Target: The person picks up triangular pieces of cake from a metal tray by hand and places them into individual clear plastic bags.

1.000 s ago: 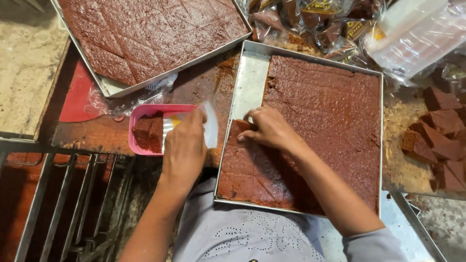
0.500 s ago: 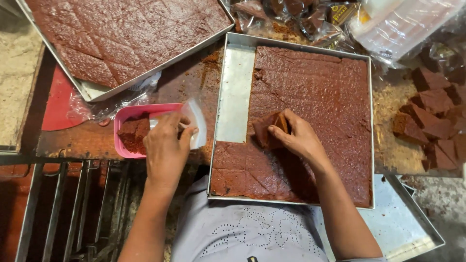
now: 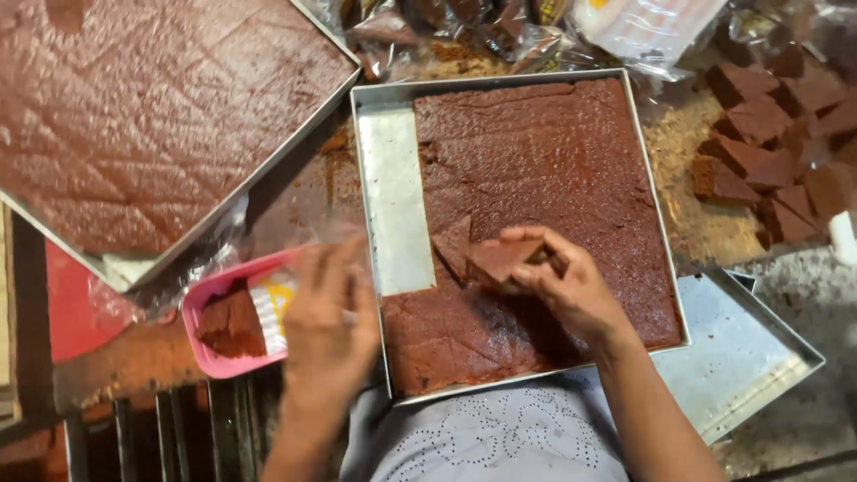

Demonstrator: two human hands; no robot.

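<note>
Fingers of my right hand pinch a brown cake piece just above the metal tray. My left hand is blurry, touching the pink tub; I cannot tell its grip.

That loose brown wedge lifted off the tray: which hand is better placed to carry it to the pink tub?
Probably the right hand: it already pinches the brown wedge above the metal tray. The left hand is blurred, hovering at the pink tub.
</note>
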